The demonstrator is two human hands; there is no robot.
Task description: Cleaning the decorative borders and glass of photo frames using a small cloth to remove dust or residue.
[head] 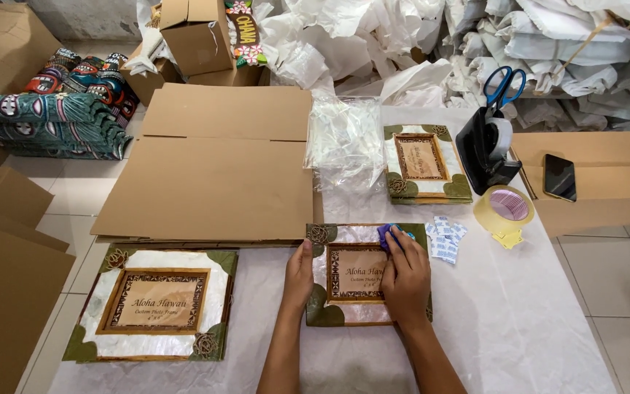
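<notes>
1. A photo frame (pixel 359 273) with a shell-like face and green leaf corners lay flat on the white-covered table (pixel 519 321), low in the middle of the picture.
2. The left hand (pixel 299 279) rested on the frame's left edge, fingers together and thumb laid along the border, steadying it rather than closing around it.
3. The right hand (pixel 405 279) lay palm-down on the frame's right side, its fingertips pressing a small blue cloth (pixel 390 235) against the upper right corner.
4. Just right of that corner lay a scatter of small white packets (pixel 445 239).
5. Further right sat a roll of tape (pixel 504 208), and above it a black tape dispenser (pixel 484 152) with blue-handled scissors (pixel 503 84) stuck in it.
6. A stack of similar frames (pixel 423 162) lay above the centre, beside clear plastic bags (pixel 344 138).
7. A larger frame (pixel 156 303) lay at the lower left, below flat cardboard sheets (pixel 213 164).
8. A phone (pixel 559 176) rested on cardboard at the right edge.
</notes>
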